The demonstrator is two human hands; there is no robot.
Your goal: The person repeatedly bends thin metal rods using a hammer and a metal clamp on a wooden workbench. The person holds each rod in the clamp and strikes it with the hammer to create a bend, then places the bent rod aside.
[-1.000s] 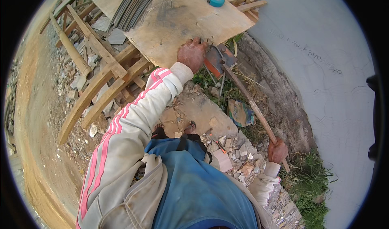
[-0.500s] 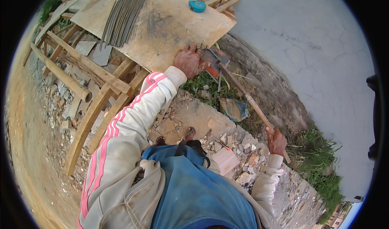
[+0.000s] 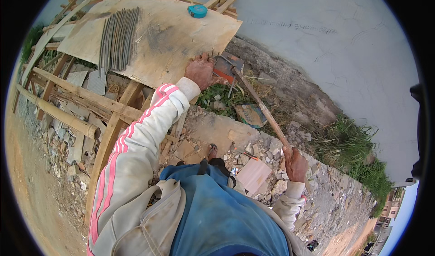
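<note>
My left hand (image 3: 200,72) rests at the near right corner of a plywood board (image 3: 174,36), its fingers bent over and the thumb against an orange and dark metal fixture (image 3: 224,73). Whatever lies under those fingers is hidden. My right hand (image 3: 295,164) is wrapped round the lower part of a long brown bar (image 3: 265,108). The bar slants up and left, its far end at the fixture, beside my left hand. A bundle of thin steel rods (image 3: 119,39) lies on the board, left of my left hand. Toward the board's back edge sits a teal tape measure (image 3: 197,11).
A grey wall (image 3: 312,11) stands to the right, with grass (image 3: 344,140) at its foot. Timber beams (image 3: 106,156) and a bamboo pole (image 3: 59,110) are at left. Rubble (image 3: 276,188), a pinkish tile (image 3: 253,175) and an orange-handled tool (image 3: 247,154) lie by my feet.
The whole view has shifted, so the board and wall sit further left in it. Both hands keep their places, the right still round the bar.
</note>
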